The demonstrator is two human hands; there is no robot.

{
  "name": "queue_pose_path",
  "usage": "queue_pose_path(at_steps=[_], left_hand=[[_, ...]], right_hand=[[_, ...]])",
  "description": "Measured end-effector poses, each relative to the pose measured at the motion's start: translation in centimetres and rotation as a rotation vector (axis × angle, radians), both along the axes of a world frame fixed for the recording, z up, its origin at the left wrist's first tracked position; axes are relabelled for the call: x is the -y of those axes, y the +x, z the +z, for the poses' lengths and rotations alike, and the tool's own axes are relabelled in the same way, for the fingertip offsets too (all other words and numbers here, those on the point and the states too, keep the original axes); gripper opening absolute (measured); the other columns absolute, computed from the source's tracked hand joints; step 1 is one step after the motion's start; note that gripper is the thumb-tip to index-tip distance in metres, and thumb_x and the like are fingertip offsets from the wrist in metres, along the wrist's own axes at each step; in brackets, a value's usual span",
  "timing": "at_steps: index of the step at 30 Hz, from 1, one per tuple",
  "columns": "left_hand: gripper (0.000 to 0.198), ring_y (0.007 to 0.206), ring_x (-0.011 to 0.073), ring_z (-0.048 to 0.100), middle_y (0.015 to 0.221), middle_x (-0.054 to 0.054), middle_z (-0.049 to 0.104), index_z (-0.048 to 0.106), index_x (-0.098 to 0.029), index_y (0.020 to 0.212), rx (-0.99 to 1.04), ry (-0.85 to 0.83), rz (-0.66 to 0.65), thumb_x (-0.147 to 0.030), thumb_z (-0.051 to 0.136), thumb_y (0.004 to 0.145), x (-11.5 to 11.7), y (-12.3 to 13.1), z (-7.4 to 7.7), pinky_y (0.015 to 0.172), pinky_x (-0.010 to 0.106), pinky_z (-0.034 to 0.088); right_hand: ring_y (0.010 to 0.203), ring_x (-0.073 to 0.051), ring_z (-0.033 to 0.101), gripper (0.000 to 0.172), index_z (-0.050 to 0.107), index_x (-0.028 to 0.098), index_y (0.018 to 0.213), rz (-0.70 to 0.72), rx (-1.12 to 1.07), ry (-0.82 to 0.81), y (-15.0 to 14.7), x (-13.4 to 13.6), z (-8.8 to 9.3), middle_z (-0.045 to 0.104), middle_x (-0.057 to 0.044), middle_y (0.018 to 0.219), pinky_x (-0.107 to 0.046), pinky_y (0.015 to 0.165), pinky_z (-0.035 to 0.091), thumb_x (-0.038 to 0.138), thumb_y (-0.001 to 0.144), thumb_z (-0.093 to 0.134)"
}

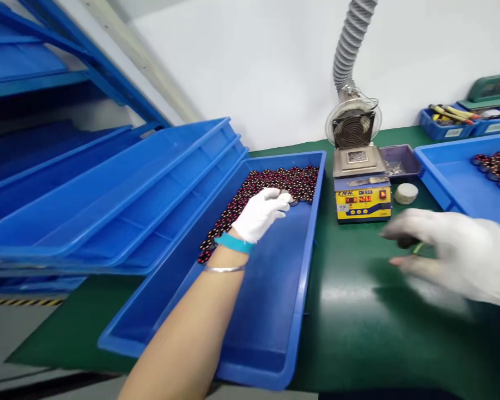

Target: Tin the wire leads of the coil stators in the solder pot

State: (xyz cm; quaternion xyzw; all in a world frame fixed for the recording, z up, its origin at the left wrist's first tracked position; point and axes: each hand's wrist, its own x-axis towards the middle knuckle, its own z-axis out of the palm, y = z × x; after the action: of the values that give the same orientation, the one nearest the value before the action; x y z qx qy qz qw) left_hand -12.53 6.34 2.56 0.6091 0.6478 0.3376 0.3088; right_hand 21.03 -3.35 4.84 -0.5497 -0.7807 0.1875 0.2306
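My left hand (261, 214), in a white glove with a teal wristband, is over the blue tray (270, 289). Its fingers are closed round a small round part (290, 198) beside rows of dark round parts (270, 180) with pink and yellow dots. Above the green table at the right, my white-gloved right hand (450, 250) is blurred. Between its thumb and fingers is a small dark part (407, 242), with something thin and green beside it.
A yellow-blue heating unit (363, 203) with a fan stands under a grey hose (352, 44). A round white pad (406, 193) and purple bin (408, 161) are beside it. Stacked blue trays (150, 183) are left; another blue tray (454, 178) and tool bins (448, 130) are right.
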Motion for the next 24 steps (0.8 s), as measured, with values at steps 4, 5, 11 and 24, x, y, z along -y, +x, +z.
queue_pose_path(at_steps=[4,5,11,24], left_hand=[[0.040,0.064,0.0145,0.058,0.083,0.006,0.065,0.058,-0.019,0.085,0.568,-0.151,-0.295,-0.055,0.066,0.069,3.2,5.6,0.7,0.063,0.030,0.048],[0.037,0.062,0.0136,0.056,0.080,0.004,0.064,0.059,-0.019,0.084,0.681,-0.213,-0.338,-0.052,0.070,0.069,3.9,6.9,0.5,0.060,0.029,0.047],[0.029,0.058,0.0109,0.053,0.072,0.000,0.059,0.063,-0.018,0.076,0.876,-0.409,-0.370,-0.044,0.075,0.071,5.5,10.3,-0.8,0.053,0.025,0.045],[0.039,0.069,0.0122,0.062,0.091,0.002,0.064,0.062,-0.017,0.102,0.646,-0.406,-0.453,-0.024,0.079,0.067,6.0,10.1,-0.7,0.069,0.029,0.054]], right_hand=[[0.112,-0.029,0.059,0.062,0.051,0.032,0.132,0.117,0.026,0.182,-5.9,-1.7,-0.4,0.056,-0.006,0.131,-0.043,0.083,0.050,0.042,0.073,0.066],[0.112,-0.029,0.058,0.064,0.050,0.029,0.133,0.114,0.005,0.188,-6.7,-2.2,-0.7,0.056,-0.007,0.131,-0.042,0.084,0.050,0.042,0.072,0.067],[0.094,-0.022,0.064,0.037,0.065,0.029,0.108,0.013,-0.171,0.016,-5.9,-2.9,-2.3,0.067,-0.001,0.103,-0.035,0.076,0.050,0.042,0.073,0.067],[0.096,-0.025,0.063,0.054,0.049,0.036,0.137,0.372,0.241,0.064,-3.0,-3.8,-1.0,0.061,-0.004,0.116,-0.028,0.059,0.043,0.035,0.084,0.056]])
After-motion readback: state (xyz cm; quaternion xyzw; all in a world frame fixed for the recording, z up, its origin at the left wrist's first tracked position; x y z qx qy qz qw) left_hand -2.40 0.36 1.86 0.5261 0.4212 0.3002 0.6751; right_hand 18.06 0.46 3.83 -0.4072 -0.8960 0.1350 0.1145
